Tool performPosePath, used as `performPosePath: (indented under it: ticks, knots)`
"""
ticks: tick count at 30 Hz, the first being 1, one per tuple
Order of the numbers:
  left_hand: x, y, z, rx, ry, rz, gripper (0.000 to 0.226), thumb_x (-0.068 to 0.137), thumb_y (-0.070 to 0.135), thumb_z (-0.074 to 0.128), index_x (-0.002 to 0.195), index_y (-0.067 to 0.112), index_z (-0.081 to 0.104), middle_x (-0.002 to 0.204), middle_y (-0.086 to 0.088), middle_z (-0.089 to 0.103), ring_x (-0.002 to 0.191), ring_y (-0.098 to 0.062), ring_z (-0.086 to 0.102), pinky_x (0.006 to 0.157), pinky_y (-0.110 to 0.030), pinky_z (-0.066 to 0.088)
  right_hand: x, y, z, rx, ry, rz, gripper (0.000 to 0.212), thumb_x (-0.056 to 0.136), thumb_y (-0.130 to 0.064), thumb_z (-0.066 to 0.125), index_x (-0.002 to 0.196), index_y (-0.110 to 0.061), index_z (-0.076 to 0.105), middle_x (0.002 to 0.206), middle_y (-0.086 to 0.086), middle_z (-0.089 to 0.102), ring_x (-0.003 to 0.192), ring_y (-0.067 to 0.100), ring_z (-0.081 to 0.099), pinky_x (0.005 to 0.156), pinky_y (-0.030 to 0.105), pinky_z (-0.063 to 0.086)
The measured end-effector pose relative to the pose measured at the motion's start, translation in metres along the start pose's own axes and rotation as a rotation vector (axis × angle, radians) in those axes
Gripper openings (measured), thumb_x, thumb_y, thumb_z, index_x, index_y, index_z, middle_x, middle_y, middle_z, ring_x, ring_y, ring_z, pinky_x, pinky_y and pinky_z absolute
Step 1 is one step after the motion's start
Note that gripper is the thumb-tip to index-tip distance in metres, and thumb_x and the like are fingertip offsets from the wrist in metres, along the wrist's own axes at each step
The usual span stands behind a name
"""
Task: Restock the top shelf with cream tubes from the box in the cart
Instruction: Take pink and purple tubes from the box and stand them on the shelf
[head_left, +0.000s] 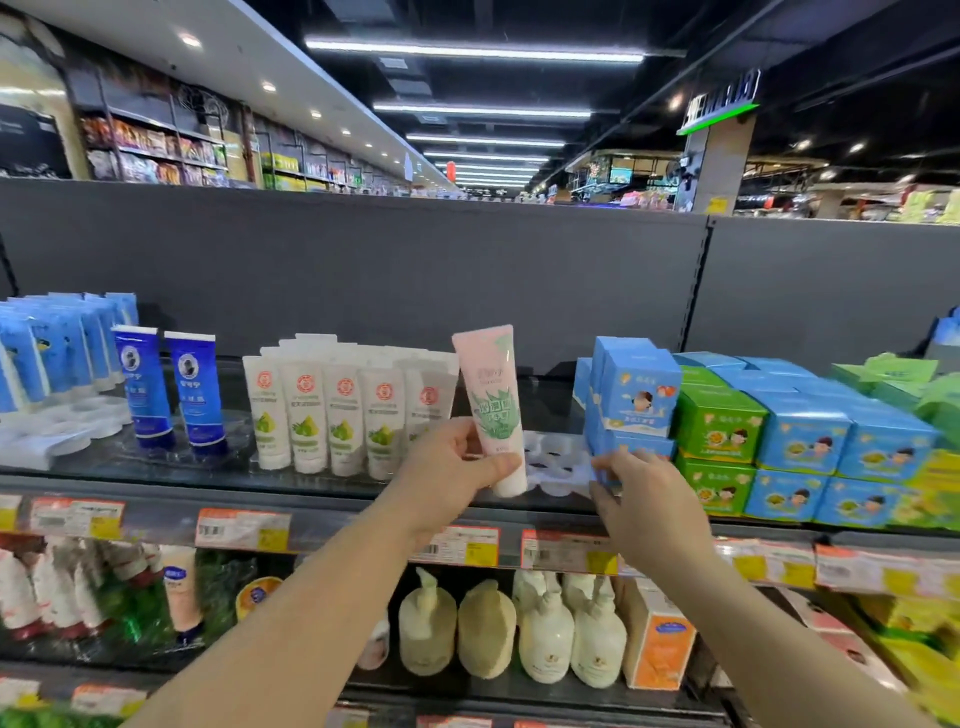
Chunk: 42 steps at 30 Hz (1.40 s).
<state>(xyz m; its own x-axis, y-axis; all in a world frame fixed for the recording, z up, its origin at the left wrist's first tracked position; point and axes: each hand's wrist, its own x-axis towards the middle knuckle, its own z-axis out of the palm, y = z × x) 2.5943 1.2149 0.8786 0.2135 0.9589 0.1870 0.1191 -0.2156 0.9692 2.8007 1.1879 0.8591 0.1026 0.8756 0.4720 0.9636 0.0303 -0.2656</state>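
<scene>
My left hand (457, 462) grips a pink cream tube (491, 400) with a green leaf print near its white cap. The tube stands cap down, slightly tilted, over a clear plastic holder tray (558, 467) on the top shelf (311, 480). My right hand (639, 499) touches the tray's right end with its fingertips, beside the blue boxes. The tray's round slots hold no tubes. The box and the cart are out of view.
Several white tubes with green fruit print (343, 415) stand left of the tray, then two dark blue tubes (171, 389). Stacked blue and green boxes (753, 436) fill the shelf to the right. Price tags (457, 545) line the shelf edge; bottles (545, 634) stand below.
</scene>
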Motion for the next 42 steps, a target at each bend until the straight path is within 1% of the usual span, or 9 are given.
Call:
performPosePath:
  ticks: [6, 9, 12, 21, 26, 29, 34, 38, 42]
  knots:
    - [0.048, 0.006, 0.046, 0.183, 0.085, 0.018, 0.038, 0.08, 0.011, 0.076, 0.115, 0.015, 0.062, 0.114, 0.005, 0.068, 0.099, -0.01, 0.065, 0.087, -0.03, 0.053, 0.001, 0.015, 0.006, 0.019, 0.001, -0.064, 0.028, 0.095, -0.038, 0.053, 0.119, -0.03, 0.064, 0.104, -0.001, 0.07, 0.099, 0.023, 0.06, 0.07, 0.028, 0.042]
    - [0.059, -0.001, 0.056, 0.255, 0.087, -0.019, 0.04, 0.079, 0.013, 0.078, 0.115, 0.016, 0.061, 0.115, 0.004, 0.066, 0.099, -0.011, 0.063, 0.079, -0.025, 0.052, 0.005, 0.012, 0.009, 0.011, -0.018, -0.102, 0.025, 0.096, -0.04, 0.05, 0.113, -0.032, 0.066, 0.1, -0.002, 0.07, 0.094, 0.022, 0.062, 0.07, 0.029, 0.047]
    - [0.062, -0.006, 0.058, 0.361, 0.049, 0.006, 0.041, 0.076, 0.017, 0.08, 0.112, 0.019, 0.062, 0.114, 0.006, 0.068, 0.098, -0.009, 0.064, 0.082, -0.026, 0.053, 0.009, 0.014, 0.012, -0.049, -0.049, -0.144, 0.024, 0.098, -0.037, 0.046, 0.109, -0.03, 0.066, 0.099, -0.002, 0.066, 0.09, 0.022, 0.061, 0.068, 0.029, 0.048]
    - [0.062, -0.009, 0.056, 0.531, -0.089, 0.007, 0.051, 0.081, 0.022, 0.076, 0.127, 0.016, 0.056, 0.129, 0.001, 0.063, 0.114, -0.013, 0.061, 0.096, -0.031, 0.051, 0.017, 0.021, 0.017, -0.144, -0.085, -0.154, 0.014, 0.097, -0.026, 0.051, 0.101, -0.027, 0.064, 0.095, -0.004, 0.054, 0.079, 0.02, 0.061, 0.046, 0.024, 0.027]
    - [0.058, -0.009, 0.058, 0.563, -0.097, -0.018, 0.047, 0.082, 0.027, 0.075, 0.125, 0.018, 0.057, 0.128, 0.001, 0.064, 0.113, -0.014, 0.062, 0.098, -0.038, 0.051, 0.019, 0.022, 0.016, -0.117, -0.1, -0.158, 0.017, 0.098, -0.027, 0.049, 0.103, -0.028, 0.065, 0.096, -0.004, 0.053, 0.08, 0.019, 0.06, 0.055, 0.025, 0.039]
    - [0.054, -0.005, 0.058, 0.549, -0.069, -0.009, 0.053, 0.081, 0.028, 0.076, 0.128, 0.019, 0.055, 0.128, 0.002, 0.064, 0.111, -0.01, 0.061, 0.098, -0.033, 0.05, 0.016, 0.022, 0.013, -0.055, -0.096, -0.161, 0.021, 0.098, -0.035, 0.047, 0.113, -0.029, 0.062, 0.107, -0.004, 0.058, 0.09, 0.02, 0.063, 0.062, 0.027, 0.046]
    - [0.033, 0.006, 0.052, 0.482, 0.081, 0.053, 0.063, 0.08, 0.036, 0.076, 0.136, 0.023, 0.049, 0.129, 0.009, 0.061, 0.113, -0.005, 0.056, 0.098, -0.031, 0.048, 0.008, 0.012, 0.008, 0.02, -0.073, -0.175, 0.027, 0.097, -0.041, 0.047, 0.119, -0.03, 0.059, 0.109, -0.004, 0.06, 0.094, 0.02, 0.063, 0.068, 0.029, 0.049]
    - [-0.001, 0.012, 0.026, 0.453, 0.167, 0.089, 0.045, 0.088, 0.033, 0.067, 0.13, 0.02, 0.055, 0.115, 0.01, 0.064, 0.109, -0.007, 0.059, 0.092, -0.024, 0.047, -0.002, -0.019, 0.01, 0.068, -0.039, -0.236, 0.023, 0.096, -0.039, 0.047, 0.107, -0.027, 0.062, 0.102, -0.005, 0.063, 0.089, 0.019, 0.062, 0.061, 0.027, 0.04]
    - [-0.05, 0.012, -0.032, 0.43, 0.25, 0.076, 0.029, 0.092, 0.031, 0.063, 0.12, 0.024, 0.061, 0.105, 0.017, 0.062, 0.102, -0.001, 0.059, 0.086, -0.017, 0.045, -0.012, -0.081, 0.018, 0.116, -0.083, -0.347, 0.024, 0.095, -0.041, 0.048, 0.098, -0.024, 0.064, 0.097, -0.004, 0.066, 0.089, 0.019, 0.063, 0.067, 0.03, 0.05]
